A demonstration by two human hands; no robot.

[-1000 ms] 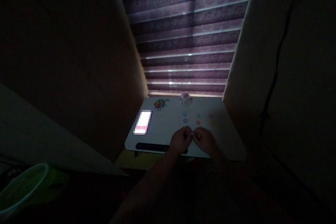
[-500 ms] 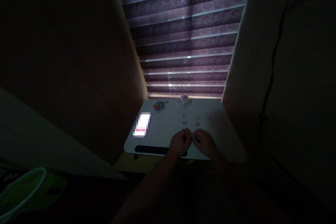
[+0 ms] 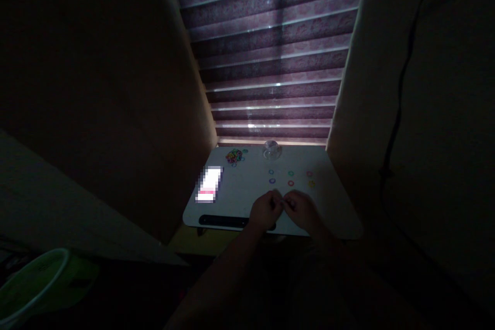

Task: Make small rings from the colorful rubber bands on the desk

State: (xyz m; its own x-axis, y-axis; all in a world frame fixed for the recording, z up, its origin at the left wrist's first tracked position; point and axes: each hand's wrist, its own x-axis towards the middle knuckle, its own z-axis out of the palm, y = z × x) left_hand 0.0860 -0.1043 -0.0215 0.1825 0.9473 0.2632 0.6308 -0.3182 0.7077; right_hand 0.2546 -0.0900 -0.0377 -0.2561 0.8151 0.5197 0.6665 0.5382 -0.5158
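My left hand and my right hand meet over the near part of the white table. Both are closed, fingertips pinched together; whatever is between them is too small and dark to make out. Just beyond them lie small coloured rings in two rows: a light blue ring, a green ring and a pink ring behind, a purple ring, a red ring and a yellow piece in front. A heap of mixed coloured rings sits at the back left.
A clear round container stands at the table's back edge. On the left lies a phone-like device with a bright, blurred screen. A black strip runs along the front edge. Window blinds rise behind; a green tub is lower left.
My hands have stayed nearly in place with their fingertips together. The small pale thing that showed between the fingertips earlier is now harder to see.
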